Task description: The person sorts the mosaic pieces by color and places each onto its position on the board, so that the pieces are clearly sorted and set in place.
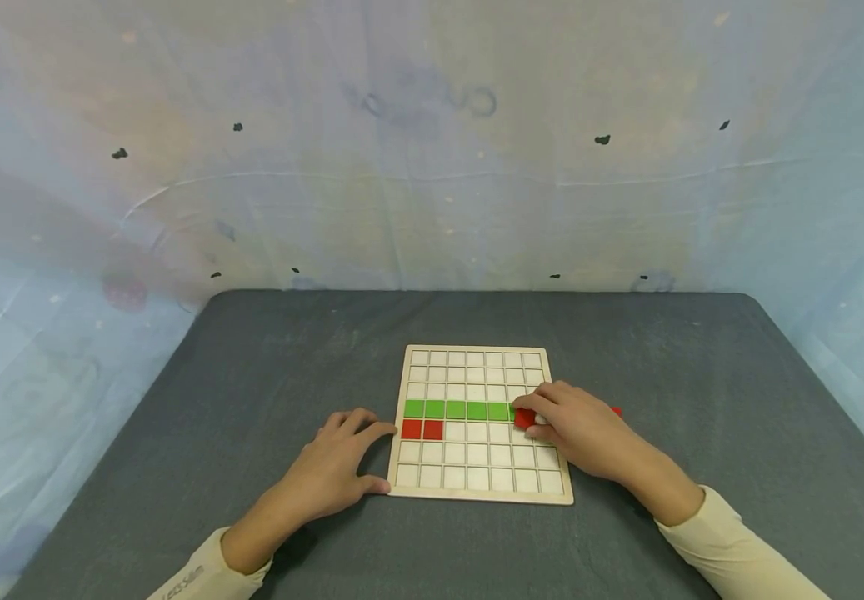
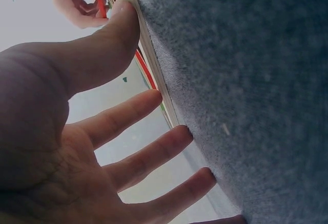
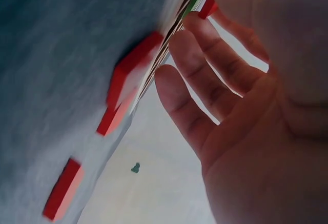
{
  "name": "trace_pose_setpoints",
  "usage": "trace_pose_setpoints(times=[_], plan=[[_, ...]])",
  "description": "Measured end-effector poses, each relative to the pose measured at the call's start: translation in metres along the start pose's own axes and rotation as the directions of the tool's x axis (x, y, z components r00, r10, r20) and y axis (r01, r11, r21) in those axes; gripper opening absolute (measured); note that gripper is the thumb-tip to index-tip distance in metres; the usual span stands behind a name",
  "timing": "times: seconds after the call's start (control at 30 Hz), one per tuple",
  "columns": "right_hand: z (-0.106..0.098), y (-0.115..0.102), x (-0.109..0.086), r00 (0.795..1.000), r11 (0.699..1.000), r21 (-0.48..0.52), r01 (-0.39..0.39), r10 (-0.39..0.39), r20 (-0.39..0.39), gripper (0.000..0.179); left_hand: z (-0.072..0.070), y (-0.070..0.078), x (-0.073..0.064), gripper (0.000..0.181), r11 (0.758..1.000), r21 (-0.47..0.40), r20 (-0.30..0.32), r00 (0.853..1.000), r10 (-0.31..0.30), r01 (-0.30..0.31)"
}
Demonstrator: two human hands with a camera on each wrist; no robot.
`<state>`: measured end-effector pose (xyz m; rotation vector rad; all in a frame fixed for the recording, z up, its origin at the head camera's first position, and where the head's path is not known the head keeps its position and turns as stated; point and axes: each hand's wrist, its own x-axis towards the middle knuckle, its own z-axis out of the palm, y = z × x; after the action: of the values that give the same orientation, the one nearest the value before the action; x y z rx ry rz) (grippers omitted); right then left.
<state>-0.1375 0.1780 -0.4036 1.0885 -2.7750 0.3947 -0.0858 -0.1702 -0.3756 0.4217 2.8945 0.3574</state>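
The right hand (image 1: 585, 425) pinches a red tile (image 1: 525, 417) above the side of the board (image 1: 478, 455) nearest it; whether the tile touches the board, I cannot tell. Well apart, the left hand (image 1: 330, 468) has its fingers spread, touching the board's edge beside it. A tilted tile could catch on a grid line or nudge the green tiles (image 1: 456, 410) by the right fingertips. A hard push might slide the board, and a sweeping right hand could scatter the loose red tiles (image 3: 62, 189) beside it.
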Motion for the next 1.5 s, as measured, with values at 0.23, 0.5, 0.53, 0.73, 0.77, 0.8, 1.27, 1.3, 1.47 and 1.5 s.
trace_pose_setpoints(times=[0.23,0.5,0.53,0.73,0.77,0.8,1.27,1.3,1.47,1.5], plan=[[0.003,-0.008,0.008,0.999,1.000,0.009,0.030,-0.030,-0.012,0.036,0.001,0.000,0.000,0.069,1.000,0.003,-0.005,1.000,-0.003,0.003],[0.006,-0.014,0.013,0.999,0.999,0.022,0.036,-0.036,-0.009,0.034,0.001,0.000,-0.001,0.069,1.000,-0.001,-0.007,1.000,0.002,-0.002],[0.006,-0.015,0.014,0.999,0.999,0.024,0.040,-0.040,-0.013,0.034,0.001,0.000,0.000,0.069,1.000,-0.002,-0.011,1.000,0.006,-0.006],[0.005,-0.017,0.015,0.998,0.998,0.022,0.061,-0.060,-0.032,0.036,0.001,-0.001,-0.001,0.068,1.000,-0.011,-0.034,0.999,0.027,-0.027],[0.005,-0.017,0.015,0.998,0.998,0.024,0.062,-0.061,-0.034,0.036,0.001,-0.001,-0.001,0.068,1.000,-0.013,-0.034,0.999,0.026,-0.027],[0.005,-0.017,0.015,0.997,0.998,0.024,0.064,-0.063,-0.036,0.036,0.001,-0.001,-0.001,0.068,1.000,-0.012,-0.033,0.999,0.025,-0.026],[0.007,-0.029,0.031,0.996,0.995,0.051,0.087,-0.087,-0.016,0.036,0.002,-0.002,-0.002,0.068,1.000,-0.016,-0.012,1.000,0.019,-0.019],[0.005,-0.031,0.033,0.996,0.995,0.052,0.083,-0.083,-0.014,0.036,0.002,-0.002,-0.002,0.068,1.000,-0.016,-0.012,1.000,0.019,-0.019],[-0.003,-0.038,0.044,0.996,0.994,0.068,0.088,-0.086,-0.028,0.037,0.002,-0.002,-0.002,0.068,1.000,-0.014,-0.014,1.000,0.012,-0.012],[-0.003,-0.039,0.045,0.996,0.994,0.071,0.087,-0.085,-0.025,0.037,0.002,-0.002,-0.002,0.068,1.000,-0.015,-0.017,1.000,0.013,-0.014]])
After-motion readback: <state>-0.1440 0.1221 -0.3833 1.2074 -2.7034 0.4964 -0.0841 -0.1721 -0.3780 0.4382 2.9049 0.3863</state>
